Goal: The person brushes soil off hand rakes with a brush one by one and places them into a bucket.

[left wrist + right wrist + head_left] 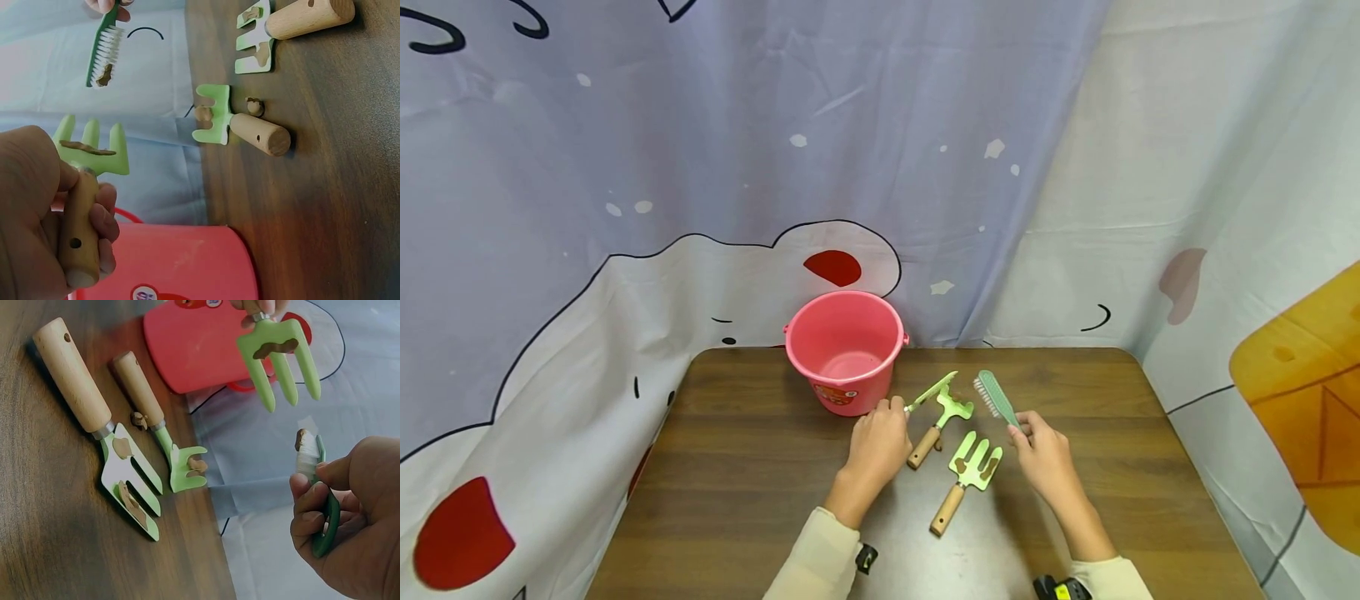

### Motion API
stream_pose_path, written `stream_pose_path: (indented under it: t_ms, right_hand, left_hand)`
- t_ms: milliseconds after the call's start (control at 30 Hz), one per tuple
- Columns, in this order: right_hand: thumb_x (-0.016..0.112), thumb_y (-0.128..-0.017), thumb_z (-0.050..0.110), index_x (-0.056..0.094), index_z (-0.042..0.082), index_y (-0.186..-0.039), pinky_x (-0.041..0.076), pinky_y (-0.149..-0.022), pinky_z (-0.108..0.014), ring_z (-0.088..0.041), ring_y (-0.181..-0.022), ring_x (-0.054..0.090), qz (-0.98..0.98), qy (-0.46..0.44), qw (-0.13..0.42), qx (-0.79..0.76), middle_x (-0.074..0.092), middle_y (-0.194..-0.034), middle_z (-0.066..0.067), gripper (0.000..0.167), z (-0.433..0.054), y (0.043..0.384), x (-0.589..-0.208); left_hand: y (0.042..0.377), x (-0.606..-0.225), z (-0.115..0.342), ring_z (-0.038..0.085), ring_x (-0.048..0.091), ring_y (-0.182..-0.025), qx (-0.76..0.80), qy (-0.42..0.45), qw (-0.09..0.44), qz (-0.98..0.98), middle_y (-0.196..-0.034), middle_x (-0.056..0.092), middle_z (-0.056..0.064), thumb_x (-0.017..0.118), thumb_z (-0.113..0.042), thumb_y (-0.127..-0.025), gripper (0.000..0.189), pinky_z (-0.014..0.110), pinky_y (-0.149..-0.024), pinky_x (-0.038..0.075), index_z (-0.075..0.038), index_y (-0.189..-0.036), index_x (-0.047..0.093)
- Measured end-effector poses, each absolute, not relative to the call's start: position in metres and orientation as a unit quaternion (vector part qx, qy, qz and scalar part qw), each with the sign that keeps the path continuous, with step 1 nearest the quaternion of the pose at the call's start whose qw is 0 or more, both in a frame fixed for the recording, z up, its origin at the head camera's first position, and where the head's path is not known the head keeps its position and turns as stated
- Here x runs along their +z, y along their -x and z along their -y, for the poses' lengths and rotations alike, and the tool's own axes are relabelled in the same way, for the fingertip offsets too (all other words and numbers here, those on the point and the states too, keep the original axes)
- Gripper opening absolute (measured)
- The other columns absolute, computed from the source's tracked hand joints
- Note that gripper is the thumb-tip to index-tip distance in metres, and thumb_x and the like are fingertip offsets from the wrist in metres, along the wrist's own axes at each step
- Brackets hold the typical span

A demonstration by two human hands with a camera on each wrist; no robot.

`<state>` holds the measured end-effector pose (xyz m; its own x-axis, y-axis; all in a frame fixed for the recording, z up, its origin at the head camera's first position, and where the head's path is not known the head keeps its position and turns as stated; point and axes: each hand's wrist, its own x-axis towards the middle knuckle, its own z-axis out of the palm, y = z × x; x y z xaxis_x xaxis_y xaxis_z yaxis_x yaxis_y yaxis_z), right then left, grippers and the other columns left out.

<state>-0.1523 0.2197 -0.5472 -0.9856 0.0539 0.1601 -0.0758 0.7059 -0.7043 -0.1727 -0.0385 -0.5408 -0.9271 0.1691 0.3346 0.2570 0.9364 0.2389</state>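
Observation:
My left hand (pixel 880 442) grips the wooden handle of a small green garden fork (pixel 97 159), whose tines are raised and carry a brown smear. In my right hand (pixel 1043 454) is a green scrub brush (pixel 996 395), held by its handle. Its white bristles face the fork, with a gap between them, and a brown lump (pixel 300 439) clings near their end. Between the hands, on the table, lie a second garden fork (pixel 976 467) and a small hand rake (pixel 951 408), both green with wooden handles and brown patches on the metal.
A pink bucket (pixel 868 390) stands at the table's back edge, just beyond my left hand. Beside the rake's handle sits a small brown crumb (pixel 254 106). The wooden table (pixel 737 475) backs onto a printed curtain (pixel 925 167).

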Motion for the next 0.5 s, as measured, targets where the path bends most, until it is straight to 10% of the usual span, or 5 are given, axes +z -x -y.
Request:
stream_pose_path:
  t_ms: [500]
  right_hand:
    - [0.062,-0.102,0.009,0.064,-0.007,-0.121,0.056,-0.068,-0.034,-0.03,-0.087,0.076,0.917,-0.009,0.077,0.391,0.076,-0.095,-0.016,0.024,-0.2176,0.1485,-0.546]
  left_hand:
    - [0.1728,-0.5331,0.0415,0.037,0.074,-0.078,-0.252,0.088,0.086,0.96,-0.081,0.068,0.011,0.071,-0.016,-0.093,0.021,0.05,-0.064,0.056,-0.007,-0.097,0.052]
